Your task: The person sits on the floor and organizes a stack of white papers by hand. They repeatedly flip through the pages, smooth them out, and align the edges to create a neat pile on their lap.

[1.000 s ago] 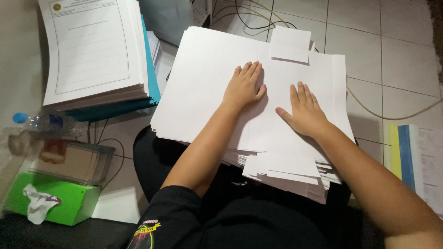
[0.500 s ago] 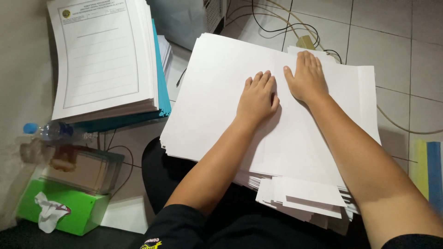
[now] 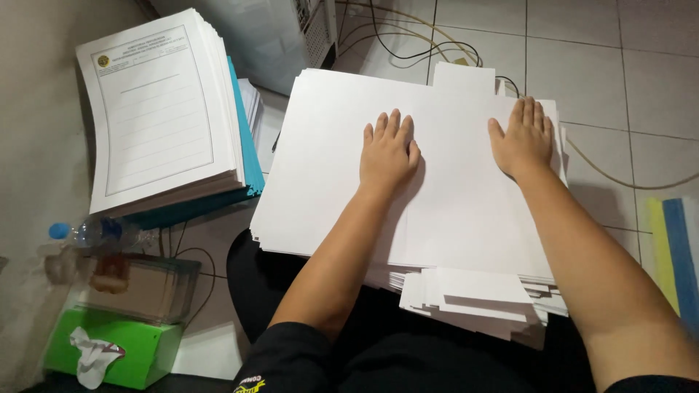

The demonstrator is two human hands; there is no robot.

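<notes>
On the lap, a thick stack of white tabbed sheets [image 3: 451,218] is pressed flat by both palms — the left hand [image 3: 388,151] near the middle, the right hand [image 3: 523,138] at the far right edge. The fingers are spread open and nothing is gripped. The lower sheets are already splayed at the near corner — a slide onto the tiled floor [image 3: 626,80] seems likely if pressure is eased unevenly.

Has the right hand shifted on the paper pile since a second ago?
Yes. The right hand slid up the white paper stack, from mid-sheet toward its far right corner near the tab, away from the left hand.
</notes>
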